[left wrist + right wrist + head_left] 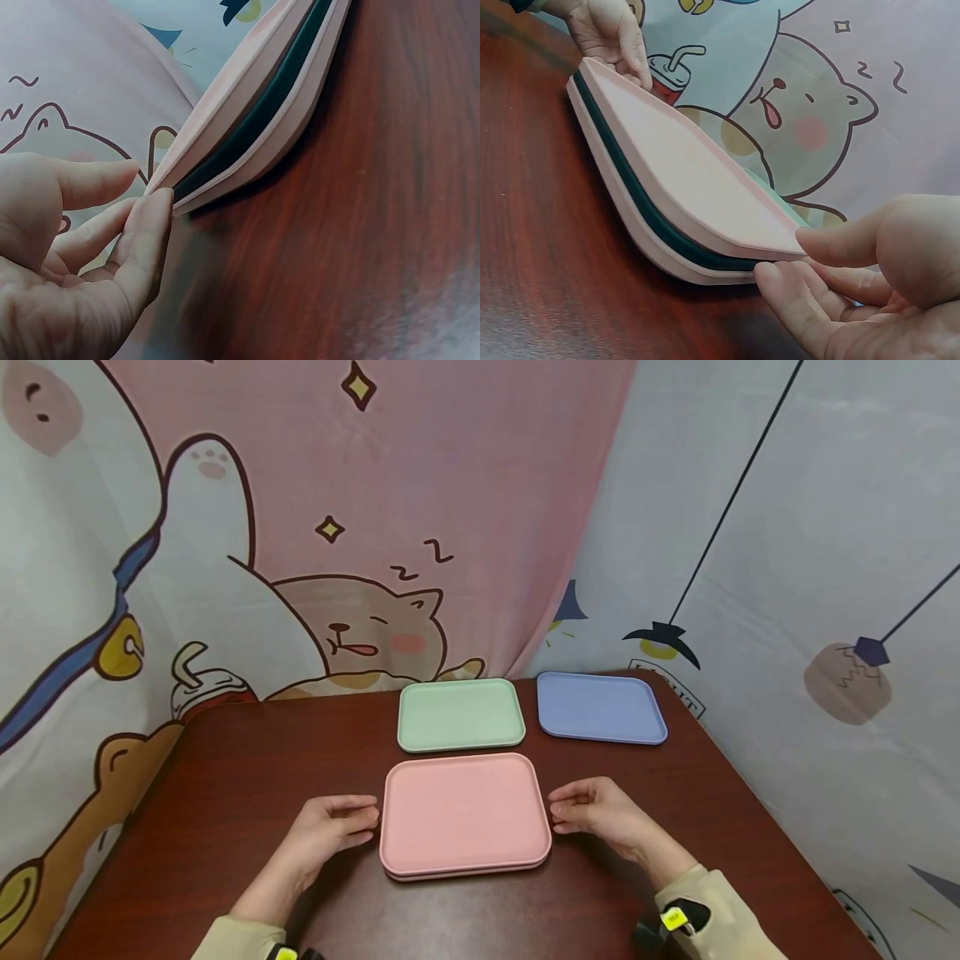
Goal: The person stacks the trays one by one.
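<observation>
A pink tray (465,814) tops a short stack in the middle of the table. Between it and a lower pink tray (652,251) lies a dark green tray (641,187), seen edge-on in both wrist views. My left hand (333,827) is at the stack's left side, fingertips at the edge and thumb apart from the fingers. On the opposite side, my right hand (600,814) has its fingers loosely bent beside the right edge. Whether the fingertips touch the trays is hard to tell; neither hand visibly wraps round the stack.
Behind the stack lies a light green tray (461,716), and a blue tray (602,708) is to its right near the back edge. The dark wooden table (247,777) meets a printed cloth (480,485) at the back.
</observation>
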Demonstrator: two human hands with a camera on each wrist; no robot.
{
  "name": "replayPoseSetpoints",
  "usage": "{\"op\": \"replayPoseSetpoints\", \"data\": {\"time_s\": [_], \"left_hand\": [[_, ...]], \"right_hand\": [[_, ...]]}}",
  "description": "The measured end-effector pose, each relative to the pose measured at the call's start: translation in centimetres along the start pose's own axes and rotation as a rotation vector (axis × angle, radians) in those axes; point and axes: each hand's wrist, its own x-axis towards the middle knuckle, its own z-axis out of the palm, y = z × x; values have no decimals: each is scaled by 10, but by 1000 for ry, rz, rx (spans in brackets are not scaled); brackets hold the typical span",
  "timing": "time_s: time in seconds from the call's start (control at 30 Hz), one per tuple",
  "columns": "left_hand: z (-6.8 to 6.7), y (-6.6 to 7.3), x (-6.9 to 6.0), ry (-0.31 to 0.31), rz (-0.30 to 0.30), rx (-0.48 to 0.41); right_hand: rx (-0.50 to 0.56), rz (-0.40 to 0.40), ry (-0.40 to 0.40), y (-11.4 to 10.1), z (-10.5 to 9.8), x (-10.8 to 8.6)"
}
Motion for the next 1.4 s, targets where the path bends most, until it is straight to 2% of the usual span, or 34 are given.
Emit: {"op": "replayPoseSetpoints", "data": {"time_s": [0.27, 0.6, 0.9, 1.2, 1.4], "left_hand": [[-3, 12, 11, 40, -6, 25], [-6, 29, 28, 52, 9, 79], [-7, 42, 50, 47, 7, 105], [-7, 46, 68, 49, -29, 146], [-4, 46, 81, 40, -16, 156]], "right_hand": [[-10, 7, 36, -13, -7, 8], [-11, 1, 73, -28, -17, 28], [1, 32, 124, -30, -27, 47], [-7, 60, 172, -33, -39, 67], [-3, 56, 199, -35, -42, 78]]}}
